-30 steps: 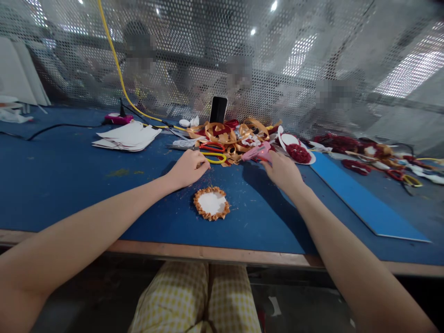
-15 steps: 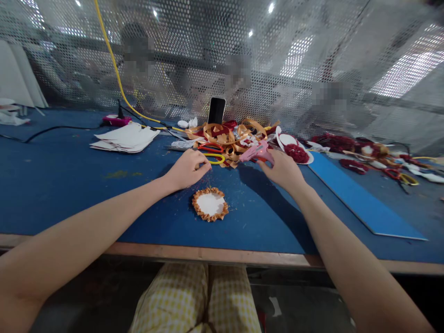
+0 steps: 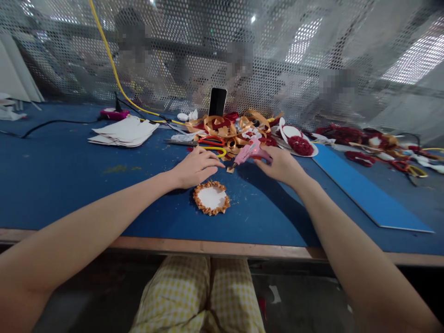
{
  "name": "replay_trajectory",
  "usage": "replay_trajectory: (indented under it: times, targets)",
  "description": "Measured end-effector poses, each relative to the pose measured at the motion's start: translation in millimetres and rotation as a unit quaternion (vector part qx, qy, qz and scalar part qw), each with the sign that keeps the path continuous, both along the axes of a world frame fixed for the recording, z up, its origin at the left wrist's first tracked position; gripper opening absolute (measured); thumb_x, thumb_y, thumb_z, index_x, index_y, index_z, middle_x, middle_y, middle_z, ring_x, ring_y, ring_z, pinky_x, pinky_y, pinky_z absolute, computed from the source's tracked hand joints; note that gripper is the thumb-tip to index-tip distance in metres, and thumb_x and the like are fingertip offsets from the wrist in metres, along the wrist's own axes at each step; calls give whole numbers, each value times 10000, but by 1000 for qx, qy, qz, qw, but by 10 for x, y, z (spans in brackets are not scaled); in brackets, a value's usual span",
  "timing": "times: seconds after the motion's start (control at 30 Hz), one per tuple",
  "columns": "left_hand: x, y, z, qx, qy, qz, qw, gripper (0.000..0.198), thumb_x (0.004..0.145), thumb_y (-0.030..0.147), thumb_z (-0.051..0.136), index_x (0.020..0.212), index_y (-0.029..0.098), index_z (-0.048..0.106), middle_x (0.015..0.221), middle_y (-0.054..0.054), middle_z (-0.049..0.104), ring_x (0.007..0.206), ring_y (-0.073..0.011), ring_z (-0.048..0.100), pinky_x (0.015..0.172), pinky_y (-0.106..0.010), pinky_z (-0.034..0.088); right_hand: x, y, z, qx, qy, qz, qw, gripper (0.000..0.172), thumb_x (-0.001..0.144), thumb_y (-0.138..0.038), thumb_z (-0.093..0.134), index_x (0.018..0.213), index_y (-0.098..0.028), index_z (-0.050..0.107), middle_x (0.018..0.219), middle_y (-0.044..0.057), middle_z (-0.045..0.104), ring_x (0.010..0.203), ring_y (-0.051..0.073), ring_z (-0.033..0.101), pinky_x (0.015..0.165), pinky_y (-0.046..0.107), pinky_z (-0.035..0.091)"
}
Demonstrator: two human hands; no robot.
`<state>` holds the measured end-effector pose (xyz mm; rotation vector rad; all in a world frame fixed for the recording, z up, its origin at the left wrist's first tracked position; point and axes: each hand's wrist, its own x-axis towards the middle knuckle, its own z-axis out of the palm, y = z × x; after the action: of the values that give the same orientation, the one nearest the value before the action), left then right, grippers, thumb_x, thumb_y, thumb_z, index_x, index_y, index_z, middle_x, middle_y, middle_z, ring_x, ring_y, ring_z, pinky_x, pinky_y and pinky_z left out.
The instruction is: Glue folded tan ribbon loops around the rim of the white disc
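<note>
My right hand is closed around the handle of a pink glue gun. The gun's nozzle points down and left, at a small tan square on the table; whether they touch I cannot tell. My left hand is held low over the table with its fingers stretched toward that square, nothing visible in it. Just below its fingertips lies a white disc with a ruffled golden-brown ribbon edge. Scissors with red and yellow handles lie behind the left hand, beside a heap of gold and red ribbon.
White card sheets are stacked at the left, near a pink power socket. A phone stands behind the ribbons. On the right are a blue board, discs with dark red trim and another pair of scissors. Perforated mesh closes the back.
My left hand has moved right and its fingers have stretched out. The glue gun has tipped nose-down, and its nozzle is now at the tan square. The view has shifted slightly.
</note>
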<state>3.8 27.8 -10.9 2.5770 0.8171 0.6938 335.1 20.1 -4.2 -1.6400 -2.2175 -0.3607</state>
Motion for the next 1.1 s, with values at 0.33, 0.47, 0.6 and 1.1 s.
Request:
replay_trajectory:
  times: [0.33,0.47,0.6,1.1]
  targets:
    - [65,0,-8,-59,128,26,990,524,1067,505,311,1420,407,686,1526,-39,564,1351,-347,406,1195,-585,281,-33,-15,59,-13,-43,15,999,304,944,-440,565,1038,-170,670,1052,175,772,902,331,697,769,402,467]
    - [85,-17,25,-51,158,30,986,559,1068,535,277,1471,405,642,1549,-36,522,1336,-345,393,1202,-584,272,-25,-10,62,-14,-49,21,998,278,952,-419,562,1030,-168,657,1061,183,770,917,337,700,781,406,463]
    - [94,-4,9,-49,157,33,986,565,1071,528,259,1481,413,630,1526,-43,526,1330,-349,391,1201,-591,279,-24,-10,60,-12,-53,20,998,289,961,-403,557,1065,-156,663,1120,198,768,985,361,708,823,421,478]
    - [106,4,6,-56,157,35,985,577,1079,486,216,1435,423,665,1531,-41,522,1340,-349,402,1194,-594,278,-52,-76,127,33,-69,27,997,375,1000,-352,532,1255,-125,689,1259,203,754,1132,377,716,882,457,542]
